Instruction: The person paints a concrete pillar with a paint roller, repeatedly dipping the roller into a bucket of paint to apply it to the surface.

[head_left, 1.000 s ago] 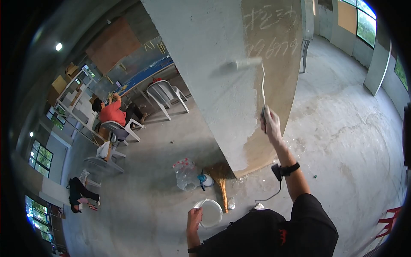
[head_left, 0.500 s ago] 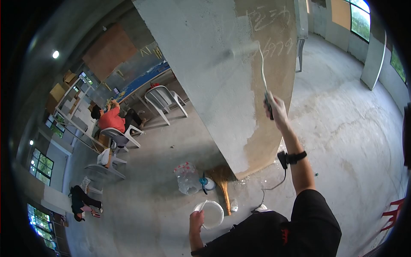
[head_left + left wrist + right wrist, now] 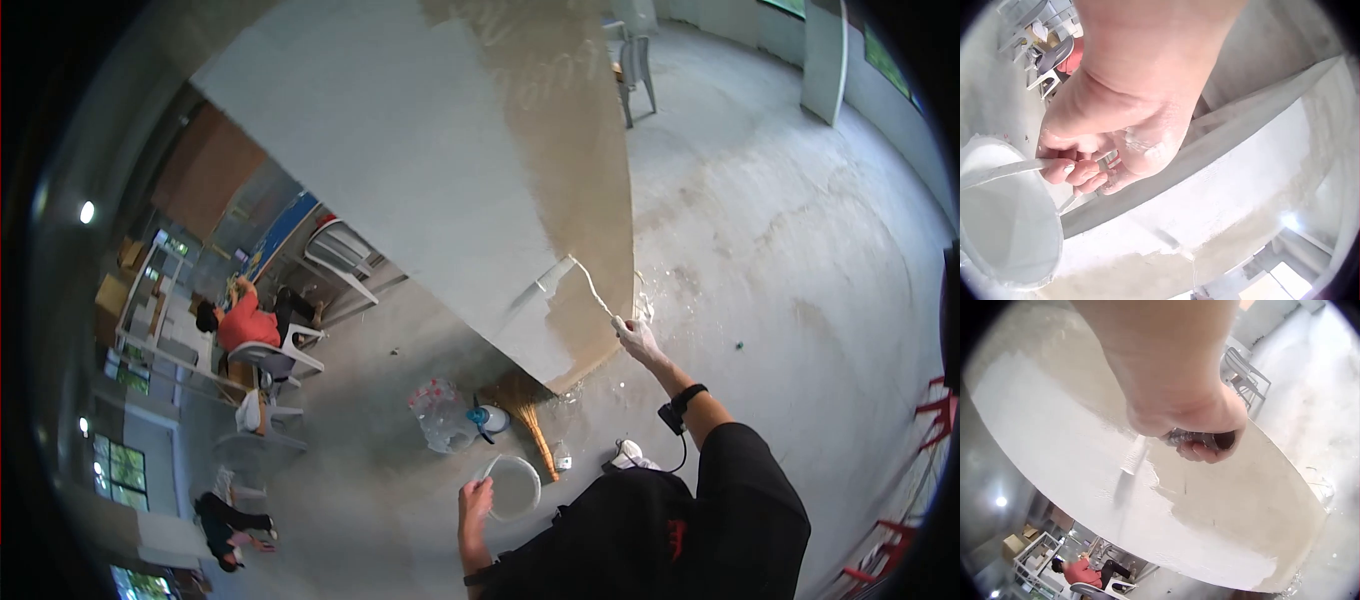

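Observation:
My right hand grips the dark handle of a paint roller with a bent, whitened rod. The white roller lies against the lower part of the column, at the border between the whitish coated area and bare brown surface. Low by the body, my left hand holds a white bucket by its handle, with the fingers curled round it. Pale liquid shows inside the bucket. White smears mark the left thumb side in the left wrist view.
Near the column's foot are a straw broom, a blue-and-white spray bottle, a clear plastic bag and a small clear bottle. Someone in red sits at the left; another person is farther back. Red chairs stand right.
My right hand has brought the roller down the column, from beside the scratched writing to near the base. The head view has turned and lowered; the left hand still holds the bucket.

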### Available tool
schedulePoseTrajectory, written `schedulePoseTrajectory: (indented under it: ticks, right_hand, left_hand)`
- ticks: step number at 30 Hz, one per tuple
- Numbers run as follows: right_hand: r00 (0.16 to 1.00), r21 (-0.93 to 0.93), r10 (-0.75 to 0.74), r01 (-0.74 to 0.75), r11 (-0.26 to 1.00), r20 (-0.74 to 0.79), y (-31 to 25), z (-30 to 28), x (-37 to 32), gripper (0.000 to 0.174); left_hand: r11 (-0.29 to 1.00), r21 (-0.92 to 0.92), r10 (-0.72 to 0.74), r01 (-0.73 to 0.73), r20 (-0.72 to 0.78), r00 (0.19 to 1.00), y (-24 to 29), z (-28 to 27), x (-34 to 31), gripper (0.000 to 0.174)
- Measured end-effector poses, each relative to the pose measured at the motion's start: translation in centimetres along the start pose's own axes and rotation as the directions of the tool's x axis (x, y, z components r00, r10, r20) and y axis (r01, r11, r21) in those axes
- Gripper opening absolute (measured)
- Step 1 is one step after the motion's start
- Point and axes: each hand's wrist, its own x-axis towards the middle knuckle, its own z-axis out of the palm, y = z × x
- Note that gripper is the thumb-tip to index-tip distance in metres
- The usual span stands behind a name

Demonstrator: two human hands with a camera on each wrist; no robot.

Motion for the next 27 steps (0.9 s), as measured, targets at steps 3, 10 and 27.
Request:
schedulePoseTrajectory:
  ticks: [3,10,27]
  right_hand:
    - [0.996,-0.058,0.016,-0.021,0.998,-0.09,0.1,-0.2,-0.9,0.061]
    - [0.988,-0.016,-0.111,0.11,0.994,-0.103,-7.3,-1.7,-2.4,0.059]
    - [0.91,0.361,-0.308,0.396,0.844,-0.277,-21.2,-5.9,-1.4,0.049]
  left_hand:
    - [1.0,-0.018,-0.014,0.014,0.017,1.0,0.3,0.2,0.0,0.025]
    - [0.998,-0.054,0.028,-0.028,0.013,1.0,1.5,0.7,-0.7,0.02]
    - [0.998,-0.057,0.001,-0.004,-0.062,0.998,-1.0,0.4,-2.2,0.022]
